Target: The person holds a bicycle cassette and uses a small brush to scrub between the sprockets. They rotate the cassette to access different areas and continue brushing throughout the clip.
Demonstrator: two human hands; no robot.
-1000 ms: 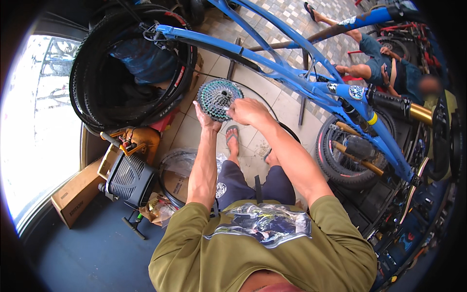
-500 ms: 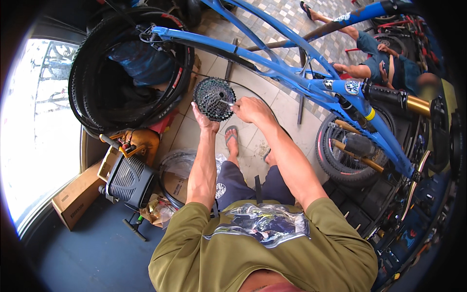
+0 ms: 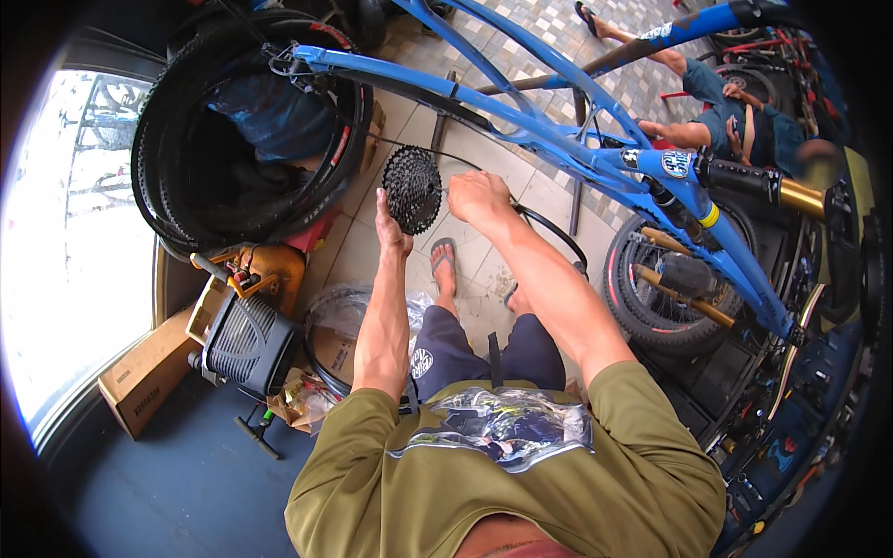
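A dark bicycle cassette with many toothed sprockets stands nearly on edge in front of me. My left hand grips it from its lower left side, fingers partly hidden behind it. Just to the right of the cassette, apart from it, my right hand is closed. Whatever its fingers hold is hidden from this view. A black hose runs behind my right wrist and curves down to the right.
A blue bicycle frame spans the space above and to the right. Stacked tyres stand at left, above a cardboard box. A wheel lies at right. Another person sits at the far right.
The cassette has turned more edge-on in my left hand. My right hand has drawn slightly right, away from it; the thin silver tip it held is out of sight. The hose has shifted.
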